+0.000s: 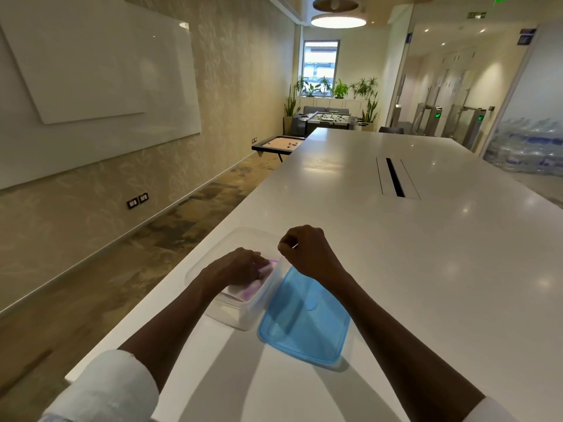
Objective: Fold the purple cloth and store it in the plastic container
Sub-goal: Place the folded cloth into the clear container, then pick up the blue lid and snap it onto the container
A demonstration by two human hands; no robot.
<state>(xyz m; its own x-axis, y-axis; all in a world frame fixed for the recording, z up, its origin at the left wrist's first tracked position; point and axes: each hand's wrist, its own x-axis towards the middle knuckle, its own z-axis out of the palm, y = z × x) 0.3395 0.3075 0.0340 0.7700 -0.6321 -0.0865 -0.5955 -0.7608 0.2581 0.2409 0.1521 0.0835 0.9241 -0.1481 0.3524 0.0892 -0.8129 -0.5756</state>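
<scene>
A clear plastic container [243, 315] stands near the left edge of the white table [426, 269]. The folded purple cloth [249, 292] lies inside it, mostly hidden under my left hand [240, 266], which rests flat on the cloth with its fingers pressing down. My right hand [304, 248] hovers over the container's far right corner with the fingers curled shut, and a thin pale sliver shows at the fingertips; what it is cannot be told. The blue lid [304, 324] lies on the table against the container's right side, partly under my right forearm.
The table's left edge [170, 300] runs close beside the container, with carpeted floor below. A cable slot [395, 178] sits in the table farther back. A whiteboard hangs on the left wall; game tables and plants stand at the room's far end.
</scene>
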